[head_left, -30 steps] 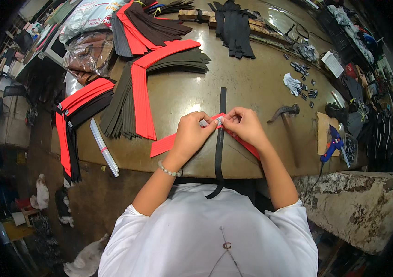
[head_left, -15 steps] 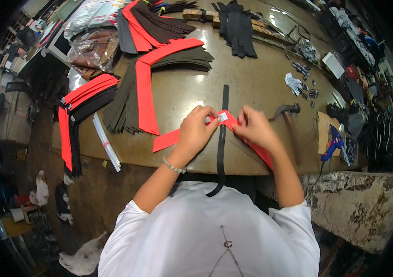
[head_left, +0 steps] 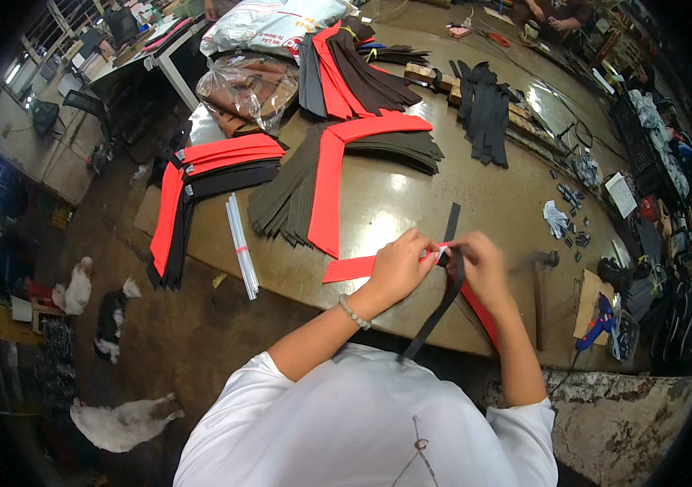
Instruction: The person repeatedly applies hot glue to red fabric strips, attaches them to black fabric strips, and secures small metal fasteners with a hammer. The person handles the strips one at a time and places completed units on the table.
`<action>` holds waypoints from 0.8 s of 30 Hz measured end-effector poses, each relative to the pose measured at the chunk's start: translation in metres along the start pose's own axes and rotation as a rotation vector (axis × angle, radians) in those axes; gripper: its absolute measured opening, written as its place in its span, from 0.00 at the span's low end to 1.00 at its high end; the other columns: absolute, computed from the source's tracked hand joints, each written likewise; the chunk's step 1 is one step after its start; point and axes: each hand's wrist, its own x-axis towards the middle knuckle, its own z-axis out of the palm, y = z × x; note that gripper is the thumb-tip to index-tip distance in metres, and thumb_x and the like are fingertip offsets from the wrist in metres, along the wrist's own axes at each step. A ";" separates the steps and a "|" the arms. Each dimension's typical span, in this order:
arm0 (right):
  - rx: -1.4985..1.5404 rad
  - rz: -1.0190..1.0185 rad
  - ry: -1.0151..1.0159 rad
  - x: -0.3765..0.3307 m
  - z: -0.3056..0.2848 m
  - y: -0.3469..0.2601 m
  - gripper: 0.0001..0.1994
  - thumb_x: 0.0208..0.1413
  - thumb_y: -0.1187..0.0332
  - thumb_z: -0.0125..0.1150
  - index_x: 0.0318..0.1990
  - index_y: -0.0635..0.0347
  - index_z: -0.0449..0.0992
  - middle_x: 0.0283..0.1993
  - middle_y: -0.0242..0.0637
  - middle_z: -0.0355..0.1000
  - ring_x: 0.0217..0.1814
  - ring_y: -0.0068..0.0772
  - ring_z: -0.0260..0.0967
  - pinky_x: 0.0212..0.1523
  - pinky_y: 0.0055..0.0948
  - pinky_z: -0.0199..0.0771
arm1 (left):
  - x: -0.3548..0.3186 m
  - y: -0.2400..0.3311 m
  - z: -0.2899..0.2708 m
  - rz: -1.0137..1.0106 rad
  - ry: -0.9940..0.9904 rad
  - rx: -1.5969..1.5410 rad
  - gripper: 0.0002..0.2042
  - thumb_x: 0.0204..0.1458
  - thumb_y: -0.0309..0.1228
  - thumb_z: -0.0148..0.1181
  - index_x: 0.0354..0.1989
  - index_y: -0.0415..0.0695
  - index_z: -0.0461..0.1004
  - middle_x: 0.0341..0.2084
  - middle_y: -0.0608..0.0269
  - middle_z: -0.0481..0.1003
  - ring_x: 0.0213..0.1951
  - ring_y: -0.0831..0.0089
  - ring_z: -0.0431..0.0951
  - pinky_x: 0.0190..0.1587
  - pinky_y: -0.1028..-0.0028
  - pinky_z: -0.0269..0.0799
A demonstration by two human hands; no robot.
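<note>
At the table's near edge, my left hand pinches a folded red ribbed band at its bend. The band's other arm slants down to the right, beneath my right wrist. My right hand is closed on a narrow black strap, raised in a loop at the bend. One end of the strap hangs toward my shirt, while its far end lies flat on the table beyond my fingers. A bit of white label shows between the hands; the fingertips mostly hide the bend.
Stacks of red bands, with olive and black ones, lie to the left beside thin white sticks. A hammer, small black pieces and a blue glue gun are on the right. Cats are on the floor.
The near part of the black strap has been lifted into a loop at the bend, with my right hand now on it. The whole view has shifted, so things sit further right and lower.
</note>
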 end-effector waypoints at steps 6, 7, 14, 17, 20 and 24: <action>0.066 0.051 -0.023 0.014 -0.004 0.017 0.06 0.51 0.79 0.63 0.37 0.67 0.79 0.34 0.43 0.74 0.32 0.33 0.77 0.31 0.28 0.77 | 0.001 0.000 0.001 -0.018 0.002 -0.001 0.07 0.51 0.36 0.64 0.34 0.48 0.81 0.29 0.58 0.75 0.31 0.60 0.79 0.35 0.64 0.74; -0.032 -0.022 -0.016 0.014 -0.005 0.018 0.06 0.51 0.77 0.64 0.37 0.67 0.79 0.34 0.43 0.75 0.33 0.35 0.77 0.33 0.30 0.77 | 0.001 0.000 0.001 -0.029 -0.003 -0.012 0.07 0.51 0.35 0.64 0.34 0.47 0.81 0.30 0.57 0.75 0.31 0.59 0.79 0.36 0.63 0.74; -0.062 0.047 -0.016 0.017 -0.005 0.020 0.08 0.51 0.71 0.68 0.38 0.62 0.81 0.35 0.44 0.76 0.37 0.41 0.76 0.39 0.33 0.76 | 0.003 0.002 -0.001 -0.029 -0.019 -0.044 0.07 0.51 0.32 0.65 0.35 0.43 0.81 0.29 0.56 0.75 0.30 0.61 0.78 0.35 0.66 0.73; -0.020 0.030 -0.014 0.017 -0.003 0.021 0.07 0.51 0.71 0.68 0.37 0.63 0.81 0.34 0.45 0.75 0.36 0.42 0.75 0.38 0.34 0.75 | 0.003 0.003 -0.004 0.008 -0.003 -0.020 0.09 0.51 0.33 0.65 0.35 0.42 0.81 0.28 0.56 0.75 0.30 0.62 0.78 0.35 0.66 0.73; -0.074 0.008 -0.006 0.018 -0.004 0.025 0.07 0.50 0.71 0.68 0.37 0.62 0.81 0.34 0.45 0.75 0.36 0.43 0.75 0.38 0.35 0.75 | 0.002 0.004 -0.003 -0.003 -0.001 -0.014 0.10 0.50 0.35 0.66 0.34 0.42 0.81 0.28 0.56 0.75 0.29 0.62 0.78 0.34 0.66 0.73; -0.126 -0.060 -0.012 0.022 -0.004 0.029 0.08 0.47 0.73 0.69 0.36 0.62 0.81 0.33 0.45 0.75 0.36 0.45 0.74 0.40 0.36 0.74 | 0.000 0.005 0.005 0.002 0.047 0.038 0.11 0.48 0.38 0.67 0.34 0.43 0.81 0.28 0.56 0.75 0.29 0.62 0.78 0.33 0.65 0.74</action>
